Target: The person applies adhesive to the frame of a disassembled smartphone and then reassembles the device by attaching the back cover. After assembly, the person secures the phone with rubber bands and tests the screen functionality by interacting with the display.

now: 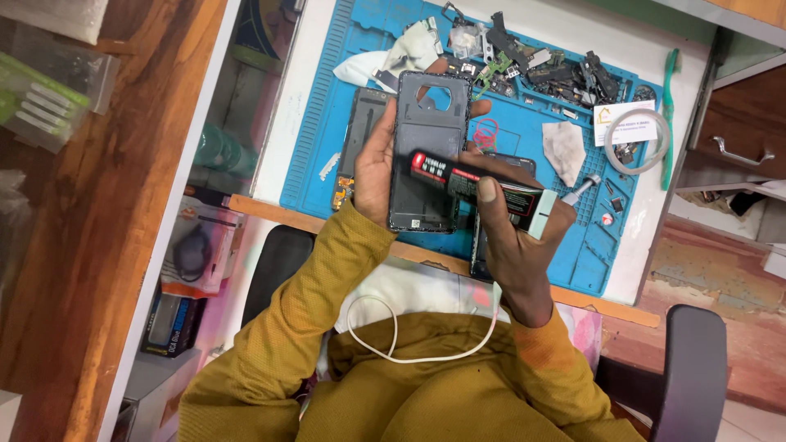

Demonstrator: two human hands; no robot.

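In the head view, your left hand [375, 168] held a grey phone back cover [426, 155] from its left edge. Your fingers were wrapped around it, and the fingertips showed at its right edge near the top. The cover stood in the middle of the picture, above the blue mat [524, 135] on the white surface [282, 139]. It had a camera hole near its top.

Your right hand [512, 245] was at four o'clock from the cover. It was closed around a black and red glue tube [475, 184], with your thumb pressed on top. The tube's tip touched the cover near its right edge.

A dark phone frame [360, 135] lay on the mat at nine o'clock from the cover. Small phone parts [540, 65] were piled at one o'clock. A white tape roll [639, 141] lay at three o'clock, with a green toothbrush [670, 106] just beside it. A white cable [393, 336] hung over your yellow sleeves [311, 303] at six o'clock.
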